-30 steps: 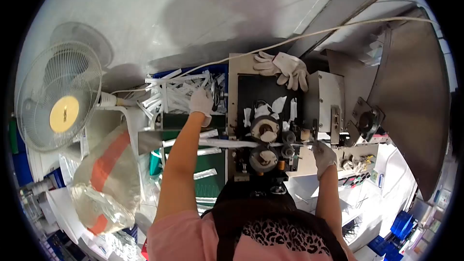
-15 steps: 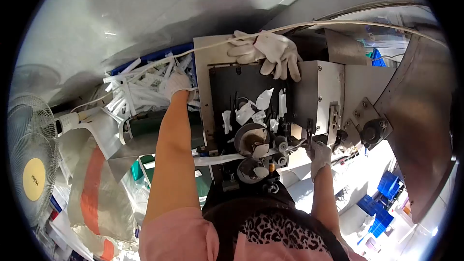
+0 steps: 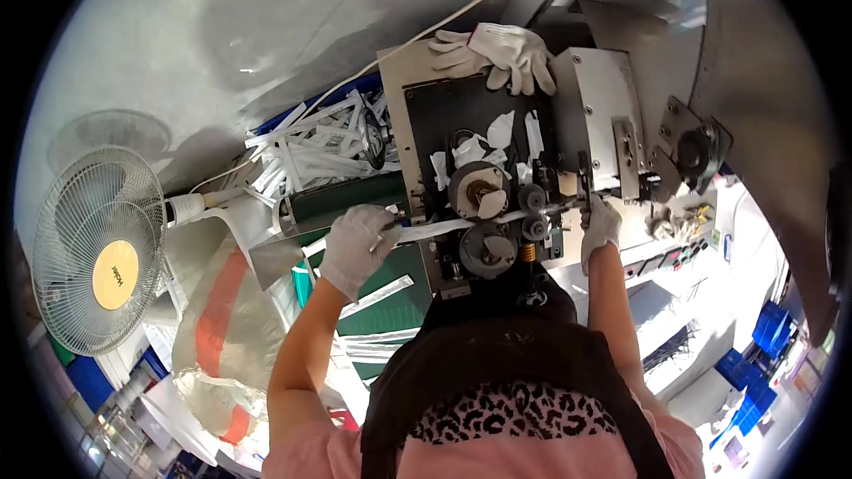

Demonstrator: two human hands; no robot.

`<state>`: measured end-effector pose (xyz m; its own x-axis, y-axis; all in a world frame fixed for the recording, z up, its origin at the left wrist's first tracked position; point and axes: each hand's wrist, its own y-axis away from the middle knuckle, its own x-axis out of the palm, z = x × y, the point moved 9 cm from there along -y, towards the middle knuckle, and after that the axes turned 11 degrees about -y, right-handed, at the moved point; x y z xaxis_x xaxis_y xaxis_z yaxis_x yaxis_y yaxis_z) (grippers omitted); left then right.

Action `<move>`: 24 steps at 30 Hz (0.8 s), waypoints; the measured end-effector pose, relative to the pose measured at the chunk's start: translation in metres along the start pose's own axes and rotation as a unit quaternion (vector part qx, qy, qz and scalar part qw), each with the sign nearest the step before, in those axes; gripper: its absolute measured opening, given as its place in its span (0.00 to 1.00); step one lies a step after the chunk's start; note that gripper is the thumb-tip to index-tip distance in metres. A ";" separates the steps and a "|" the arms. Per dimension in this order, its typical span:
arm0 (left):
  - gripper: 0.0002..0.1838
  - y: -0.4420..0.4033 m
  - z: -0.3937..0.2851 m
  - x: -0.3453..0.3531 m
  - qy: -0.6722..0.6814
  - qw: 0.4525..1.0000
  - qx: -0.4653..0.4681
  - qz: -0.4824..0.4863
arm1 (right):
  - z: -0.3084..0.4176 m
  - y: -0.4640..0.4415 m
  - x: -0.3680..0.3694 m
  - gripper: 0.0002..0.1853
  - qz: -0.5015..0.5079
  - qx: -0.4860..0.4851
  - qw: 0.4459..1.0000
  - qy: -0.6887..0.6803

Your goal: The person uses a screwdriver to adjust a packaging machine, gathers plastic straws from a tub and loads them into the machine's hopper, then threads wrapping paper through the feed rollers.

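My left hand (image 3: 357,250), in a white glove, is closed at the left end of a white strip (image 3: 437,230), left of the machine. The strip runs rightward between an upper round wheel (image 3: 479,190) and a lower round wheel (image 3: 487,250). My right hand (image 3: 601,229), also gloved, is at the machine's right side, just past two small rollers (image 3: 534,213). Its fingers are bent up against the metal parts there; what they grip is hidden.
A blue bin of loose white strips (image 3: 315,146) lies at the back left. A pair of white gloves (image 3: 510,53) rests on the machine's back edge. A fan (image 3: 115,253) stands far left. Beside the machine, a green surface (image 3: 386,306) carries several strips.
My left hand has come out of the bin of strips, down to the strip's left end at the machine. My right hand stays at the machine's right side. The view has shifted.
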<state>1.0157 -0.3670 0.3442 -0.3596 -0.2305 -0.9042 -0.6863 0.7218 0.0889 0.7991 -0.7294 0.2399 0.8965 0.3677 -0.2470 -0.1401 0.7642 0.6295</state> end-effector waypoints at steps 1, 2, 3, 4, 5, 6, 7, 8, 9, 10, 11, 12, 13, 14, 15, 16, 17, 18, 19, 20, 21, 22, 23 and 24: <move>0.09 0.008 -0.010 0.001 -0.061 0.998 0.032 -0.010 | -0.001 -0.004 0.004 0.11 0.040 -0.011 0.999 -0.009; 0.11 0.014 -0.019 0.003 -0.120 0.991 0.063 -0.022 | -0.003 -0.010 0.003 0.11 0.048 -0.005 0.999 0.009; 0.11 0.020 -0.024 0.002 -0.119 0.990 0.069 -0.022 | 0.000 -0.009 0.006 0.11 0.056 0.002 0.998 0.029; 0.12 0.023 -0.019 0.006 -0.198 0.980 0.015 0.012 | 0.000 0.001 0.014 0.12 0.054 0.009 0.999 -0.006; 0.13 0.024 -0.017 0.011 -0.272 0.961 -0.031 0.041 | 0.004 0.006 0.015 0.12 0.044 0.010 0.998 -0.045; 0.13 0.027 -0.014 0.022 -0.288 0.951 -0.052 0.097 | -0.025 -0.037 0.014 0.13 0.089 -0.080 0.993 -0.009; 0.13 0.032 -0.008 0.031 -0.304 0.939 -0.068 0.148 | -0.039 -0.045 0.008 0.13 0.069 -0.035 0.997 -0.007; 0.12 0.037 -0.002 0.045 -0.297 0.936 -0.067 0.178 | -0.052 -0.051 0.002 0.14 0.050 0.010 0.999 -0.006; 0.08 0.036 -0.007 0.044 -0.301 0.941 -0.048 0.148 | -0.027 -0.015 0.013 0.12 0.043 0.044 0.997 0.055; 0.09 0.034 -0.011 0.045 -0.304 0.941 -0.037 0.142 | -0.024 -0.013 0.018 0.12 0.036 0.008 0.999 -0.005; 0.09 0.034 -0.011 0.046 -0.300 0.946 -0.022 0.122 | -0.022 -0.016 0.017 0.11 0.031 -0.005 1.000 0.003; 0.09 0.031 -0.012 0.047 -0.301 0.944 -0.014 0.133 | -0.021 -0.018 0.016 0.11 0.025 -0.018 0.999 0.012; 0.08 0.031 -0.011 0.047 -0.305 0.941 -0.010 0.148 | -0.026 -0.021 0.011 0.11 0.018 -0.005 0.996 0.086; 0.08 0.030 -0.010 0.045 -0.309 0.940 -0.001 0.144 | -0.018 -0.027 0.016 0.11 0.049 -0.109 0.979 0.166; 0.08 0.029 -0.006 0.048 -0.311 0.937 0.007 0.160 | -0.006 -0.024 0.021 0.11 0.062 -0.216 0.944 0.242; 0.07 0.029 -0.003 0.051 -0.312 0.934 0.012 0.175 | -0.014 -0.035 0.011 0.10 0.022 -0.152 0.976 0.153; 0.07 0.030 0.000 0.052 -0.315 0.933 0.015 0.173 | -0.029 -0.042 0.002 0.09 -0.017 -0.085 0.994 0.064; 0.07 0.030 0.000 0.051 -0.302 0.939 0.027 0.163 | -0.026 -0.035 0.002 0.09 -0.018 -0.083 0.995 0.059; 0.07 0.031 -0.001 0.050 -0.289 0.944 0.038 0.153 | -0.022 -0.020 0.003 0.09 -0.002 -0.049 0.999 0.004; 0.07 0.033 0.003 0.052 -0.291 0.944 0.040 0.151 | -0.016 -0.005 0.004 0.09 0.015 -0.017 0.999 -0.050; 0.07 0.035 0.008 0.055 -0.262 0.954 0.033 0.143 | -0.014 0.004 0.005 0.09 0.032 0.014 0.994 -0.102; 0.07 0.034 0.012 0.056 -0.232 0.963 0.024 0.134 | -0.013 -0.013 0.008 0.09 0.066 -0.096 0.992 -0.048; 0.07 0.035 0.015 0.055 -0.233 0.964 0.022 0.131 | -0.015 -0.027 0.010 0.10 0.086 -0.208 0.974 0.001; 0.07 0.037 0.018 0.055 -0.158 0.978 0.015 0.134 | 0.002 -0.001 0.001 0.10 0.056 -0.102 0.990 -0.080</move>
<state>0.9820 -0.3410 0.2899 -0.3075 0.1799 -0.9344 -0.5732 0.7488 0.3328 0.8006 -0.7308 0.2408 0.9233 0.3803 -0.0535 -0.3099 0.8201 0.4810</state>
